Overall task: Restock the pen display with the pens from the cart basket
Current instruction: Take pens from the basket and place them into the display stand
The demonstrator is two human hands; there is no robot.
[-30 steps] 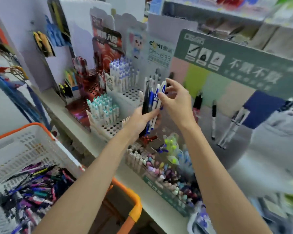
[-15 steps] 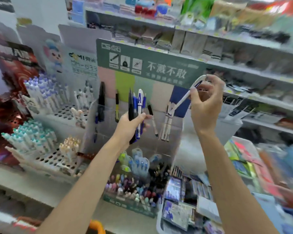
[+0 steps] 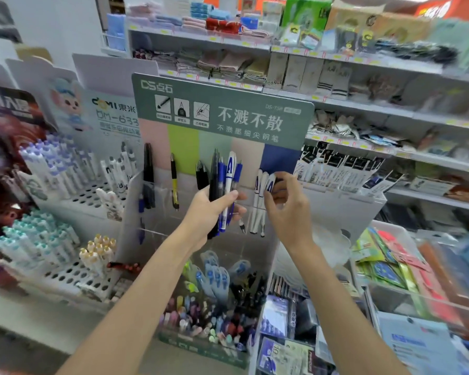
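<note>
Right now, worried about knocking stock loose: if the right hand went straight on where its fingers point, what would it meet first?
Probably the hanging white pens in the pen display, right beside the white pen the right hand pinches; depth is unclear.

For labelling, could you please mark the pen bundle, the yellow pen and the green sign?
pen bundle (image 3: 229,185), head view, white barrel
yellow pen (image 3: 174,182), head view, mid barrel
green sign (image 3: 214,96), head view, bare upper part

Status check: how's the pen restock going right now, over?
Left hand grips a bundle of pens. Right hand pinches a white pen at the display, beside other white pens. Nothing seen blocking that slot.
</note>
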